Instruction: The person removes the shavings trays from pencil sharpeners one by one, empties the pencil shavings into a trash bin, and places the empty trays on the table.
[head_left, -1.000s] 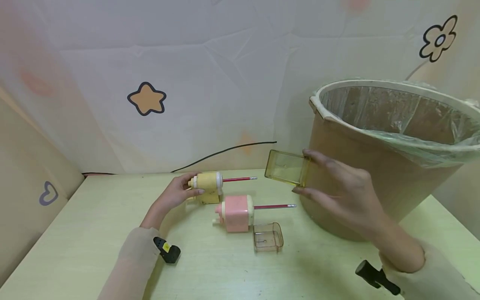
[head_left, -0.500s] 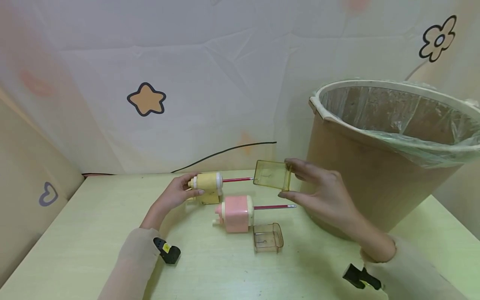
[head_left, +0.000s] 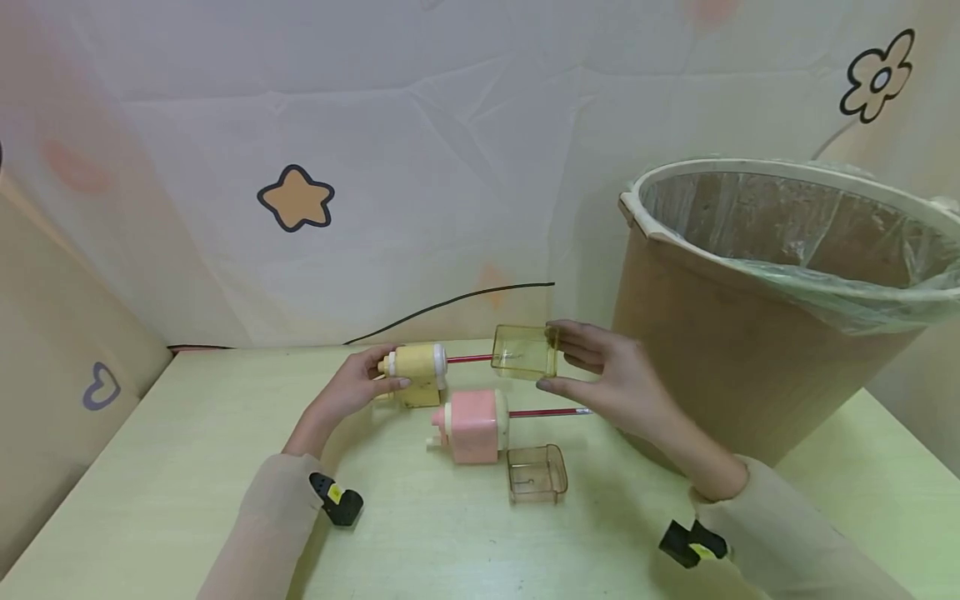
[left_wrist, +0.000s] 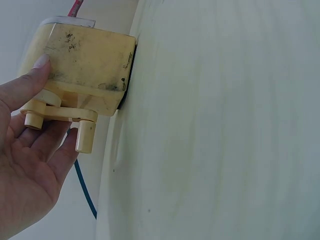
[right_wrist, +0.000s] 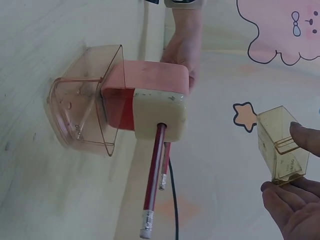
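My left hand (head_left: 352,385) grips a yellow crank pencil sharpener (head_left: 417,375) that stands on the table; a red pencil (head_left: 468,358) sticks out of its right side. In the left wrist view the thumb lies on the sharpener's dirty yellow body (left_wrist: 90,65), beside the crank handle (left_wrist: 86,136). My right hand (head_left: 618,375) pinches a clear yellow shavings drawer (head_left: 523,352) between thumb and fingers, in the air above the table. In front of the yellow sharpener is a pink pencil sharpener (head_left: 474,427), also with a red pencil (head_left: 547,412) in it.
A clear pinkish shavings drawer (head_left: 537,475) lies on the table beside the pink sharpener. At the right stands a large brown bin (head_left: 675,333) with a plastic liner. A patterned cloth (head_left: 420,183) hangs behind the table (head_left: 187,467).
My right hand has moved left and away from the bin, bringing the yellow drawer close to the yellow sharpener's pencil. The left hand keeps its grip on the sharpener, in the same place.
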